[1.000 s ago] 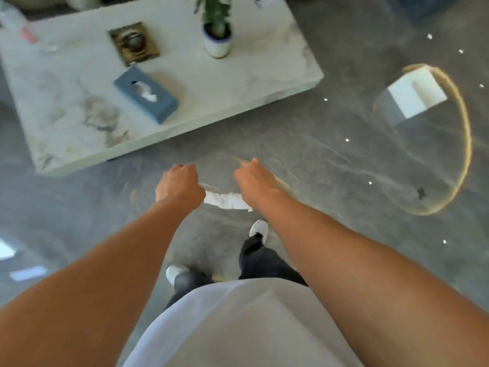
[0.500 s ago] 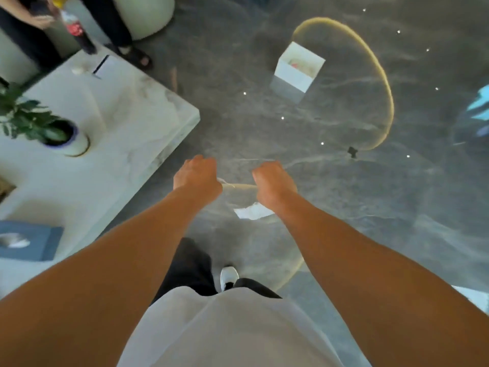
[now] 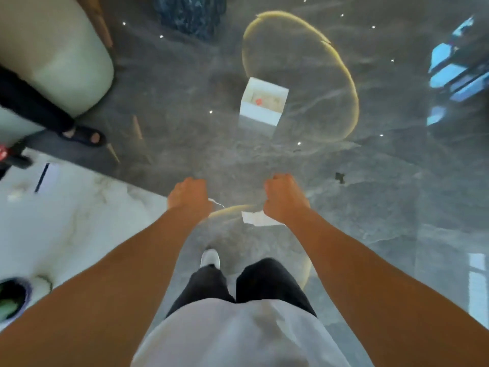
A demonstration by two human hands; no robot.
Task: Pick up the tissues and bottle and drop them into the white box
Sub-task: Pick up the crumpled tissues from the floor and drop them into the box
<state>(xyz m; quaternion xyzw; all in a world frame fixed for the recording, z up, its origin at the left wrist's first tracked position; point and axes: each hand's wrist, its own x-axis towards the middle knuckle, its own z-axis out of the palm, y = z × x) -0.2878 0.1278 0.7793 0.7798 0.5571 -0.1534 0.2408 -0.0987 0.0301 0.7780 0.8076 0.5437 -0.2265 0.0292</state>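
Observation:
Both my fists are held out in front of me over the grey floor. My right hand is closed on a white tissue that hangs below it. My left hand is closed too, and a small white tissue scrap sticks out of its inner side. The white box stands open on the floor straight ahead, well beyond my hands, with something red and pale inside. At the far left edge a dark bottle with a red label is partly visible above the table corner.
The white marble table fills the lower left, carrying a potted plant at the edge. Another person's leg and sandalled foot stand beside a pale sofa at upper left. A gold ring reflection curves around the box.
The view has swung from the table toward the white box, which now lies straight ahead and closer. The tissue, once stretched between both fists, now hangs mainly from my right hand.

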